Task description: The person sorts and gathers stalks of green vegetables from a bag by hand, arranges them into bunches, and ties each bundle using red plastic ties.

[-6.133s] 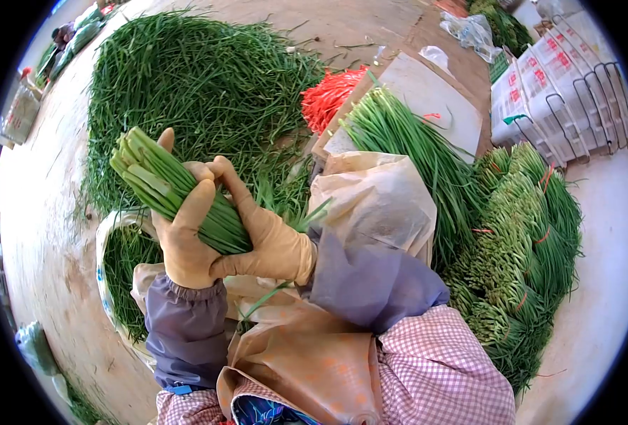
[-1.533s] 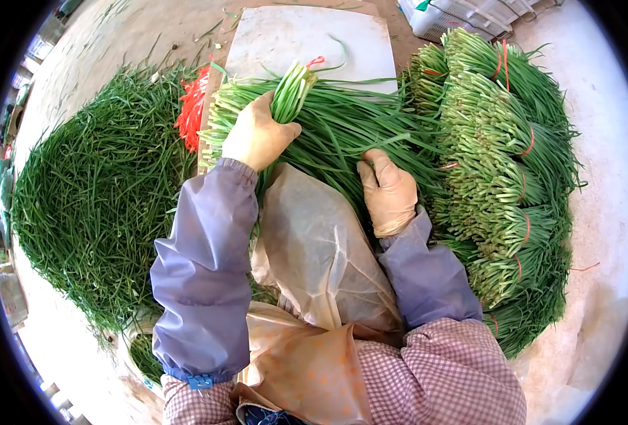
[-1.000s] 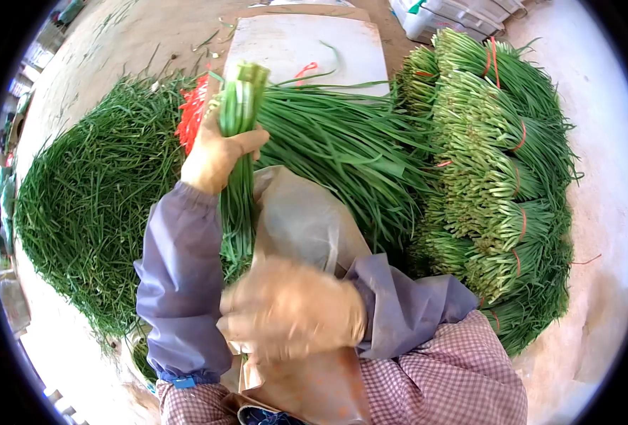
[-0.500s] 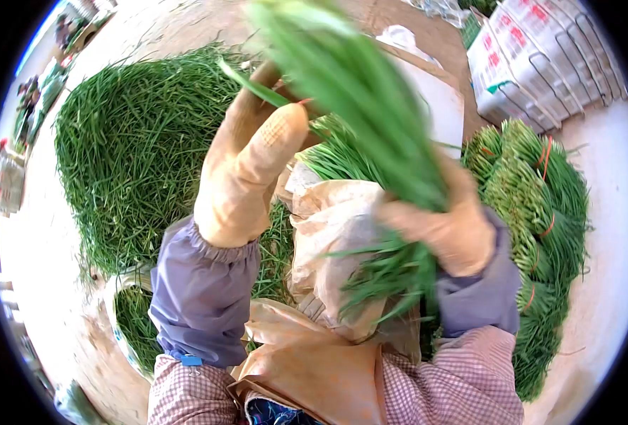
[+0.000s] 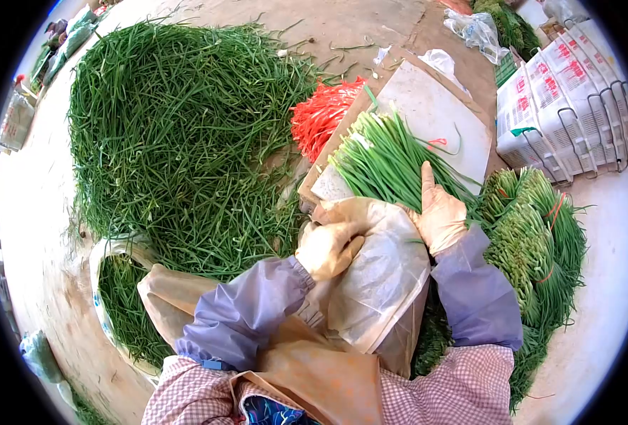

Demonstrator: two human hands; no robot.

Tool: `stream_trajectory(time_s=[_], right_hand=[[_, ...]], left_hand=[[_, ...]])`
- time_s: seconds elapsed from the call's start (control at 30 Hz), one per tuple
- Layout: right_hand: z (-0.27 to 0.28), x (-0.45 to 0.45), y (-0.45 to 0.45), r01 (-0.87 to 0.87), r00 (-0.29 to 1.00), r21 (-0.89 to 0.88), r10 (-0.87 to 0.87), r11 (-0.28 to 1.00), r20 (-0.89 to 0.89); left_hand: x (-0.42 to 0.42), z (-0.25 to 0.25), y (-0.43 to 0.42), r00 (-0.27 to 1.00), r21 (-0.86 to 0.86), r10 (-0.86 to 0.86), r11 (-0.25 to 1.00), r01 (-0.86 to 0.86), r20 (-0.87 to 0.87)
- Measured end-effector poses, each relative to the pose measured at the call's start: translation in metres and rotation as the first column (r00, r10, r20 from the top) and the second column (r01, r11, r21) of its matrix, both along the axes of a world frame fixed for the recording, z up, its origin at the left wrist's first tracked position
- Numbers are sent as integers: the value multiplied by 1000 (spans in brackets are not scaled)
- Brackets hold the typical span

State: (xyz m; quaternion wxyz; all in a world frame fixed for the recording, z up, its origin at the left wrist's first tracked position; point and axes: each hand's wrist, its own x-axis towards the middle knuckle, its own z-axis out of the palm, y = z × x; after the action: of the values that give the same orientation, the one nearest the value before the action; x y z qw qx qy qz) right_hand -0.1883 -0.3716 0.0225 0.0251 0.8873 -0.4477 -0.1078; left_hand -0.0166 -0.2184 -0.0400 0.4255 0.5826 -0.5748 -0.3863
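Note:
My gloved left hand [image 5: 328,249] is at the middle, by the pale plastic sheet [image 5: 377,290] over my lap. Its fingers are curled; I cannot make out whether anything is in them. A bunch of garlic chives [image 5: 381,159] lies on the white board [image 5: 427,99], pale cut ends pointing away from me. Over the leafy end of the bunch rests my gloved right hand [image 5: 441,216], index finger stretched out and thumb apart. Its other fingers are partly hidden. A small red tie [image 5: 437,143] lies by the chives.
A large heap of loose chives [image 5: 179,142] spreads at the left. Red ties [image 5: 324,117] are piled beside the board. Tied bunches [image 5: 530,255] are stacked at the right, below white crates [image 5: 569,99]. A sack of greens [image 5: 126,304] stands at lower left.
The chives, raised in my right hand before, now lie on the board. My left hand has come down and inward to the plastic sheet. The view has shifted, showing the red ties.

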Motion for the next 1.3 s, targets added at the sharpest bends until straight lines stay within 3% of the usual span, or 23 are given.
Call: stream_trajectory(time_s=[0.07, 0.13, 0.2, 0.27, 0.37, 0.43, 0.47, 0.5, 0.53, 0.57, 0.6, 0.67, 0.73, 0.77, 0.87, 1.03, 1.13, 1.23, 1.3], right_hand=[[23, 8, 4, -29, 987, 3, 29, 1000, -160], [47, 9, 12, -84, 951, 29, 89, 996, -297], [58, 1, 12, -189, 966, -12, 184, 982, -184], [54, -2, 11, -310, 946, -196, 323, 930, 38], [58, 25, 19, -321, 859, -200, 373, 926, 350], [55, 48, 22, -311, 924, -125, 331, 942, 190], [52, 55, 22, -300, 945, -90, 308, 950, 106], [34, 53, 15, -333, 931, -164, 351, 929, 99], [27, 51, 11, -342, 923, -144, 360, 929, 134], [23, 49, 7, -354, 913, -123, 371, 927, 168], [20, 49, 5, -367, 902, -103, 381, 925, 202], [19, 48, 5, -391, 868, -136, 414, 910, 275], [15, 47, 5, -378, 848, -163, 411, 911, 334], [14, 46, 5, -386, 843, -165, 420, 908, 336], [13, 46, 3, -413, 824, -164, 444, 896, 350], [11, 45, 2, -456, 786, -191, 494, 869, 372], [9, 45, 1, -473, 777, -206, 515, 857, 361], [9, 49, 2, -409, 818, -154, 436, 899, 376], [9, 50, 1, -380, 839, -106, 391, 919, 379]], left_hand=[[1, -7, 6, 994, 19, -20, 1000, 18, 105], [6, -4, 14, 1000, 199, 12, 980, -9, -15], [9, -7, 18, 984, 353, 73, 936, -11, -163], [12, -7, 18, 983, 368, 65, 930, 2, -171], [15, -7, 18, 982, 375, 56, 927, 16, -181], [14, -7, 15, 982, 350, 53, 937, 14, -181], [15, -5, 12, 973, 318, 153, 944, -92, -171], [17, -2, 9, 955, 285, 249, 938, -196, -164], [19, -2, 4, 925, 252, 344, 921, -298, -162], [20, -1, -7, 801, 238, 414, 909, -342, -432], [26, 2, -18, 766, 284, 449, 892, -353, -460], [40, 32, -37, 792, 306, 460, 882, -358, -400], [42, 25, -61, 809, 265, 479, 874, -406, -341], [43, 25, -73, 730, 456, 505, 840, -293, -460], [40, 30, -87, 726, 539, 542, 795, -280, -423], [39, 17, -84, 637, 504, 516, 834, -223, -573], [46, 15, -75, 704, 565, 490, 811, -152, -514], [42, 5, -73, 570, 469, 447, 875, -120, -689], [43, 0, -72, 570, 456, 434, 883, -113, -698]])
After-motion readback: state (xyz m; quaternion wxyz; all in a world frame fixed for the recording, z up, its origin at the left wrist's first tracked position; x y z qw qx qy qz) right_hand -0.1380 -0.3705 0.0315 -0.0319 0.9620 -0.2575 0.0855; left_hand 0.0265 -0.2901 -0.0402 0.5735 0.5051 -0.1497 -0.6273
